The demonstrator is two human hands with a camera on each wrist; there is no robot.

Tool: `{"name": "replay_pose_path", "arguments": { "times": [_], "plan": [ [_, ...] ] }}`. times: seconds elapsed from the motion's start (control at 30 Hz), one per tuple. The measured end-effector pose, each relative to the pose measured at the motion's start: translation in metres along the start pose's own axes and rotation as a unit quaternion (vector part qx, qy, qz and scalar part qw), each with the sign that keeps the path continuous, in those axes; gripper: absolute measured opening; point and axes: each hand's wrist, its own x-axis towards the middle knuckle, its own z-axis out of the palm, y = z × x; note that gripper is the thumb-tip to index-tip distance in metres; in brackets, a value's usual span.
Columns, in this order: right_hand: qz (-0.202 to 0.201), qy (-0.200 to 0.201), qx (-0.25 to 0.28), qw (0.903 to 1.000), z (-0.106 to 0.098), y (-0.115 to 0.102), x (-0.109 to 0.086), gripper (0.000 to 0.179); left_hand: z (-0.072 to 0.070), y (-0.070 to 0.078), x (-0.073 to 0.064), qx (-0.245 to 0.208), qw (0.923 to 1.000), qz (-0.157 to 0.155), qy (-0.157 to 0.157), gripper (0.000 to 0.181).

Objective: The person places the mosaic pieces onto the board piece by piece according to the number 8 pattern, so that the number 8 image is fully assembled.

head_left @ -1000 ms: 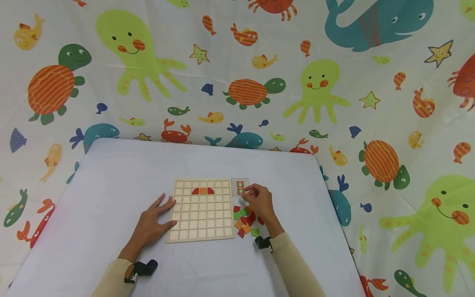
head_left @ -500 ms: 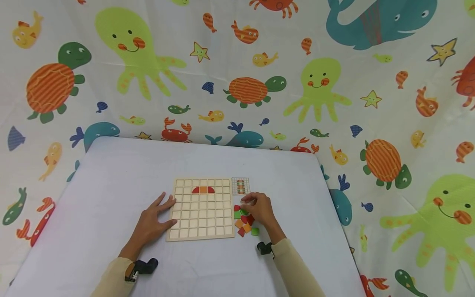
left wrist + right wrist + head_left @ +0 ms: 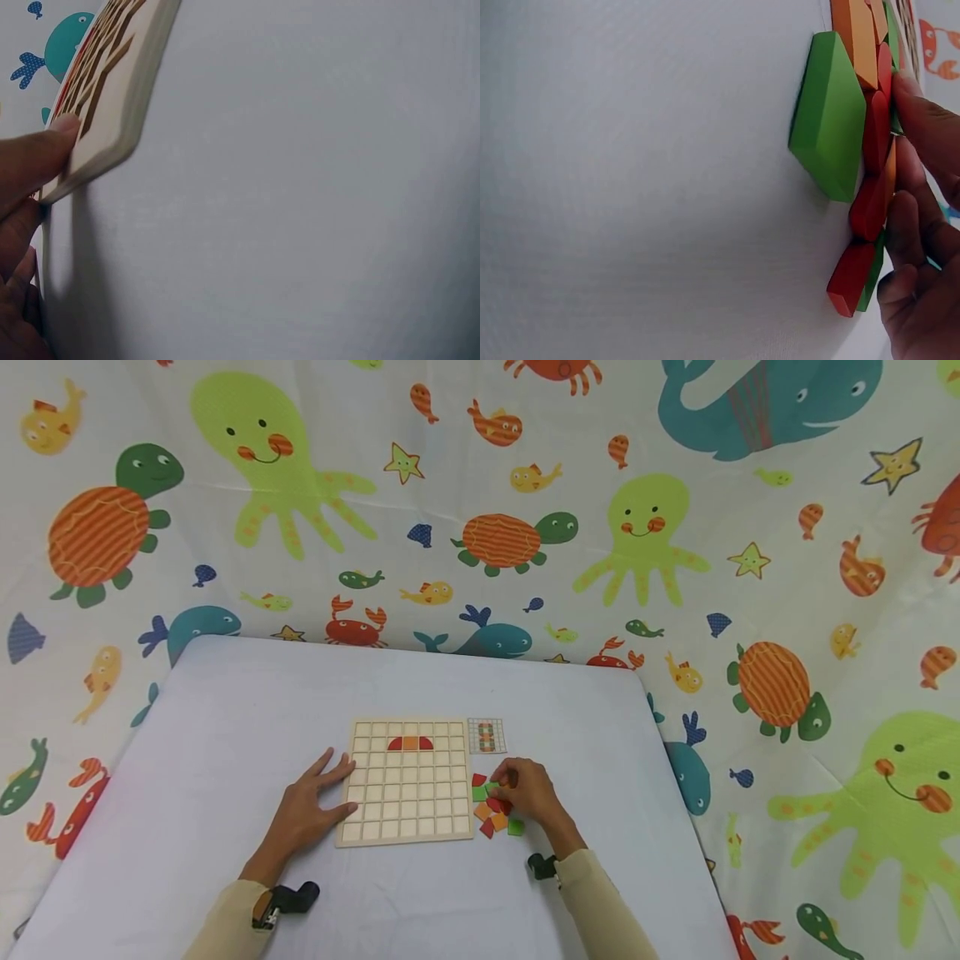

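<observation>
A wooden grid board (image 3: 402, 794) lies on the white table, with two red quarter-round pieces and an orange square (image 3: 410, 743) between them in its upper cells. My left hand (image 3: 300, 814) rests along the board's left edge, fingers spread; in the left wrist view its thumb (image 3: 64, 127) presses on the rim. Right of the board, my right hand (image 3: 532, 793) reaches into a pile of coloured pieces (image 3: 500, 821). In the right wrist view, thumb and forefinger close around a green square piece (image 3: 896, 124) among red and orange ones, partly hidden by the fingers.
A small pattern card (image 3: 487, 737) with a printed grid lies at the board's upper right corner. One green block (image 3: 829, 120) sits at the near side of the pile. A sea-animal curtain (image 3: 517, 460) hangs behind the table.
My right hand has moved from beside the pattern card down to the pile, uncovering the card. My left hand has stayed at the board's edge.
</observation>
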Motion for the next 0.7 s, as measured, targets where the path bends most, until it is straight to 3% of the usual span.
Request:
{"name": "replay_pose_path", "arguments": {
  "times": [0.2, 0.43, 0.7],
  "plan": [
    [-0.012, -0.003, 0.021, 0.9997, 0.000, 0.000, -0.003, 0.017, 0.001, 0.000, -0.001, -0.004, 1.0000, 0.004, 0.003, 0.077],
    [-0.036, 0.047, 0.081, 0.9949, 0.001, -0.004, -0.001, 0.012, 0.002, -0.002, 0.000, -0.004, 0.9999, 0.010, 0.006, 0.077],
    [-0.066, 0.076, 0.132, 0.9861, 0.016, -0.030, 0.009, 0.009, 0.000, 0.001, -0.003, -0.004, 1.0000, 0.005, 0.007, 0.077]
  ]
}}
